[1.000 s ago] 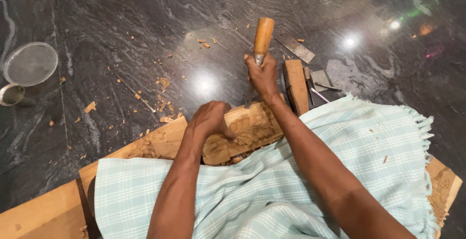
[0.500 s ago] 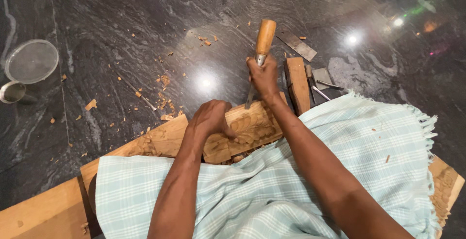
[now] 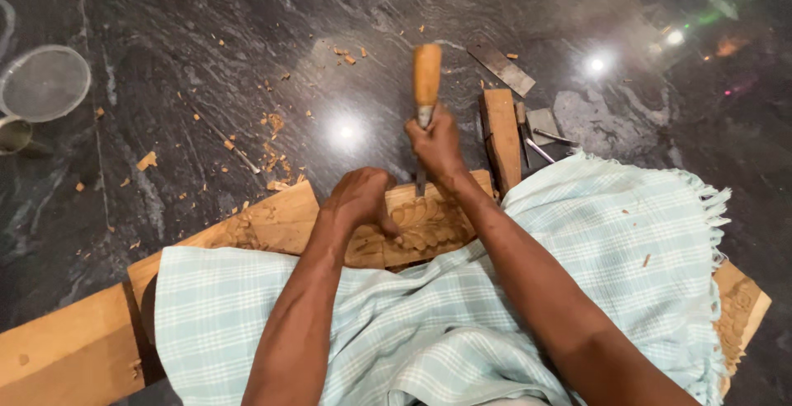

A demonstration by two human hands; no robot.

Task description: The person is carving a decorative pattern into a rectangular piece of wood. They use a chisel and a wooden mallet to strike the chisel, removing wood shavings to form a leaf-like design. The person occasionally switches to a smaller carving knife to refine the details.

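Wooden-handled chisel [image 3: 426,84] in right hand [image 3: 436,143]; left hand [image 3: 360,201] on carved plank [image 3: 412,223].

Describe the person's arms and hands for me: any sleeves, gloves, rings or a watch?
Both forearms are bare right up to the bottom edge of the picture, with no sleeve showing. The left hand and the right hand wear no gloves. I can see no watch, band or ring on either wrist or finger, though some fingers are curled out of sight. The pale blue checked cloth lies under the arms and is not worn on them.

Def a woodcarving workshop, floor setup: carved wood plank [image 3: 272,224], chips [image 3: 272,154] all over dark stone floor [image 3: 165,10], spare tools [image 3: 536,129].
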